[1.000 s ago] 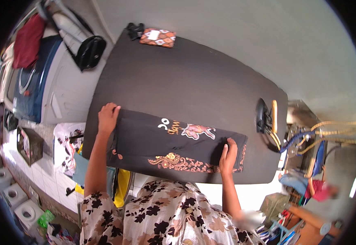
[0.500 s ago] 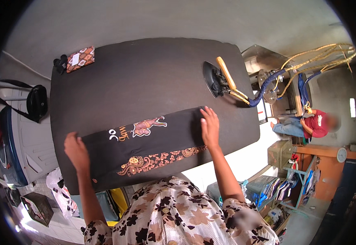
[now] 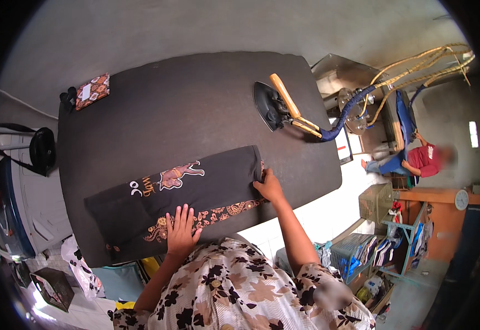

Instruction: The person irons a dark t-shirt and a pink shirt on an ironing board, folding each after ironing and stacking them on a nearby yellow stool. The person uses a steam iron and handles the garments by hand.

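Note:
A folded black garment (image 3: 218, 179) lies flat across the near part of the dark padded table. It carries a figure print and an orange patterned border along its near side. My left hand (image 3: 181, 228) rests on that border, palm down with fingers stretched out. At the right end of the cloth, my right hand (image 3: 270, 188) has its fingers closed on the edge, where a bit of patterned cloth shows. Farther back on the table sits a black iron (image 3: 273, 107) with a wooden handle, apart from both hands.
From the iron a wrapped blue-and-yellow hose (image 3: 339, 129) runs off to the right. A patterned booklet (image 3: 93, 92) lies at the table's far left corner. A person (image 3: 416, 159) in a red shirt sits at the right. Crates (image 3: 376, 203) and a rack of clothes stand right of the table.
My left hand has moved rightward from the garment's left end onto its near border. My right hand has come nearer along the right end and closed on the edge. The view has shifted slightly.

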Available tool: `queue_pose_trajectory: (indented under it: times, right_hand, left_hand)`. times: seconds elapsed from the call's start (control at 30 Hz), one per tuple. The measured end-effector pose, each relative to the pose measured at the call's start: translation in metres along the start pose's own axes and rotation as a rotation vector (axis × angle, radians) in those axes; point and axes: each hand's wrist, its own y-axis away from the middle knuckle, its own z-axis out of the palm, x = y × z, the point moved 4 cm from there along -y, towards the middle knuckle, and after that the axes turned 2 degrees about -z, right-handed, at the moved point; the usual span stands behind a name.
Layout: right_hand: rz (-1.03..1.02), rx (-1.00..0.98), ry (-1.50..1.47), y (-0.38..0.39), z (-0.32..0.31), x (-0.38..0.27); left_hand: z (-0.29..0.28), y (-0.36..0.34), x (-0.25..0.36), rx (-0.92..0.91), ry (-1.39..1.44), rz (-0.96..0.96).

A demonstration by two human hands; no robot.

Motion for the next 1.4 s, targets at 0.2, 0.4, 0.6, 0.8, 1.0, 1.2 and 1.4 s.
queue_pose_trajectory:
  times: [0.2,0.4,0.6,0.8,1.0,1.2,1.4]
  right_hand:
    - [0.138,-0.319,-0.754,-0.018,-0.04,0.009]
    - [-0.299,-0.29,-0.876,0.005,-0.164,-0.062]
    - [-0.569,-0.35,-0.504,0.072,-0.08,-0.143]
    - [-0.908,-0.53,-0.475,0.138,0.141,-0.192]
    - [-0.753,-0.784,-0.264,0.148,0.198,-0.181]
    - [-1.026,-0.072,-0.034,0.115,0.093,-0.178]
    - [-1.011,0.265,0.346,0.077,0.083,-0.167]
  left_hand:
    - [-0.009,-0.003,0.005,0.007,0.041,-0.028]
    - [-0.048,-0.029,0.051,0.013,0.523,0.089]
    - [-0.058,-0.014,-0.019,0.275,1.136,-0.365]
    - [-0.042,0.003,-0.119,0.314,1.881,-0.711]
    - [-0.036,0.009,-0.135,0.36,1.513,-0.66]
    - [-0.051,0.026,-0.124,0.445,1.482,-0.757]
    - [-0.087,0.01,-0.099,0.465,0.226,-0.696]
